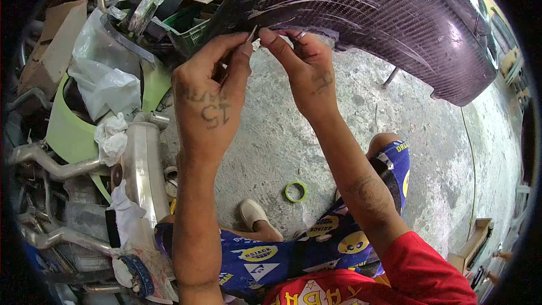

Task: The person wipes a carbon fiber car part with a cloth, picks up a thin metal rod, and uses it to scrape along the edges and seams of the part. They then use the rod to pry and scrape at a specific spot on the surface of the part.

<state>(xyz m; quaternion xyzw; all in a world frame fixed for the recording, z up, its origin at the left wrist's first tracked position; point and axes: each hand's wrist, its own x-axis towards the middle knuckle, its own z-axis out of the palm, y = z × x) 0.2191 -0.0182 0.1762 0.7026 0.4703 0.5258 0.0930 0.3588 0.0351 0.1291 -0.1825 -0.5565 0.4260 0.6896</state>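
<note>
A large dark carbon-fibre body panel (pixel 384 17) arches across the top of the view. Both my hands are raised to its lower edge. My left hand (pixel 212 93) pinches a thin, pale sliver, perhaps a blade or a strip (pixel 252 34), between thumb and fingers. My right hand (pixel 302 70) meets it fingertip to fingertip at the same spot on the panel's edge. What the right fingers grip is too small to make out.
A green roll of tape (pixel 295 191) lies on the concrete floor (pixel 350 130) by my shoe (pixel 257 217). At left are a metal exhaust muffler (pixel 144 164), pipes, white rags, plastic bags, cardboard and a green crate (pixel 189 34).
</note>
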